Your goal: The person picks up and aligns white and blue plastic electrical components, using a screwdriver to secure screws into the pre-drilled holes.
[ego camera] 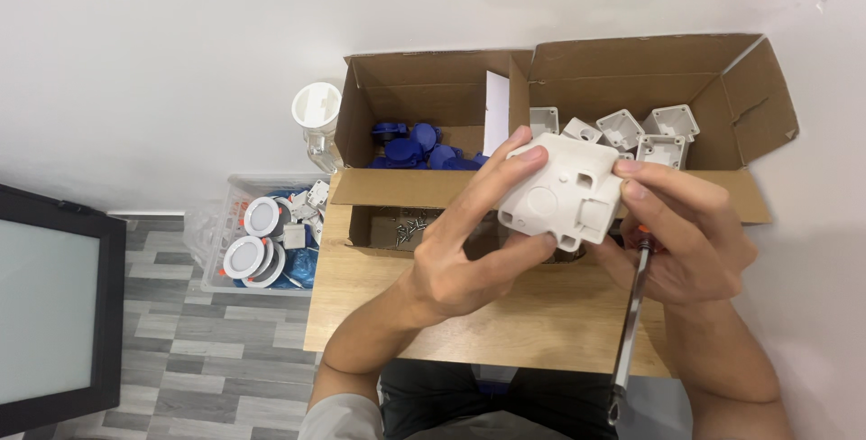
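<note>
Layout around the wooden table [505, 332]

On the table's far edge stand two open cardboard boxes: the left box [424, 88] holds caps [417, 146], the right box [631, 79] holds housings [651, 130]. A tray of screws [408, 226] lies before the left box; a bin [263, 234] sits on the floor left of the table.

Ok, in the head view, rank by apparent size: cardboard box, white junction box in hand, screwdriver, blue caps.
1. cardboard box
2. white junction box, enlarged by nearness to the camera
3. screwdriver, long but thin, so its place is unsure
4. each of the blue caps
</note>
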